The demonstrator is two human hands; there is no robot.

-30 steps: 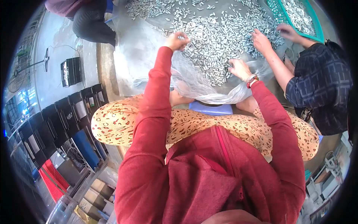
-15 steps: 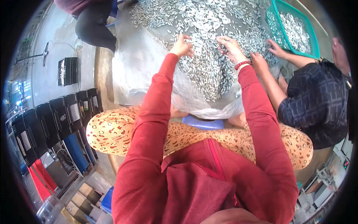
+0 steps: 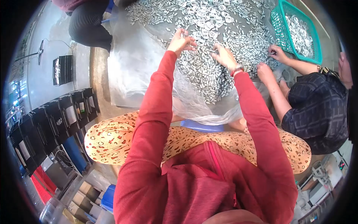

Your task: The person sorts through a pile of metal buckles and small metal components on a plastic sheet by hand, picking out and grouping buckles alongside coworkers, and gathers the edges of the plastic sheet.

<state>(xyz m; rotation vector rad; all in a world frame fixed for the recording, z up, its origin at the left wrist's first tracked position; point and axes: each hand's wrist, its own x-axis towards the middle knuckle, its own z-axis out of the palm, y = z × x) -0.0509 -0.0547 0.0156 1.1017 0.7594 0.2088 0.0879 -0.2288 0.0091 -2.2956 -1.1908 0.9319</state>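
Together, we sit over a spread of small silvery metal pieces [image 3: 209,76], heaped before our crossed legs on grey sheeting, with our two bare hands above the heap's near part. Our left hand [image 3: 183,41], at the heap's left side, has its fingers parted and loosely curled; we cannot tell whether a small piece lies between them. Our right hand [image 3: 225,57], a red beaded bracelet [image 3: 237,70] at its wrist, is just beside it, fingers bent down toward the metal; it is blurred, and we cannot tell whether they pinch anything. Just beyond both hands, pale buckle-like frames [image 3: 209,16] lie in a loose cluster among the smaller pieces. Clear plastic sheeting [image 3: 134,74] stretches to our left and bunches along the heap's near edge, above a blue object [image 3: 201,126] between our feet. At our right, a co-worker in dark patterned clothing [image 3: 317,108] has one hand [image 3: 278,55] near the basket, thumb and finger closed on a small dark item, and the other hand [image 3: 265,72] curled by the heap. A green basket [image 3: 318,46] beside them holds more pale frames. At upper left sits another person in dark trousers [image 3: 89,26].
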